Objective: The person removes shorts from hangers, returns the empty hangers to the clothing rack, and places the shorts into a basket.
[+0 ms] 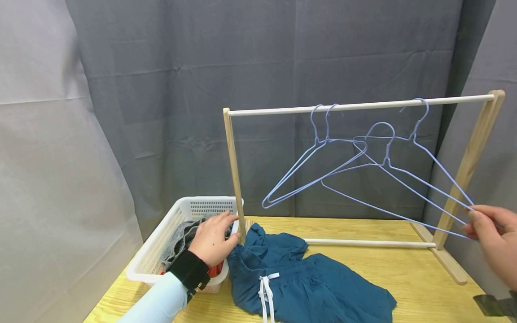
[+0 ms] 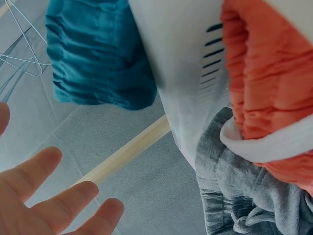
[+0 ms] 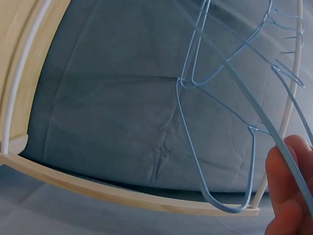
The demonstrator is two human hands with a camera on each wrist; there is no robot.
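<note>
Hangers (image 1: 363,166): thin blue coated wire, smooth; rack (image 1: 234,170): pale bare matt wood with smooth white rods; basket (image 1: 161,251): white perforated glossy plastic; shorts (image 1: 315,287): teal matt crinkled cloth; table (image 1: 424,287): light grained wood; backdrop (image 1: 258,54): grey matt cloth.

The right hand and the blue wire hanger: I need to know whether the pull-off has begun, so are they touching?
Touching. In the head view the right hand pinches the low end of a blue wire hanger; the right wrist view shows a finger against the wire.
</note>
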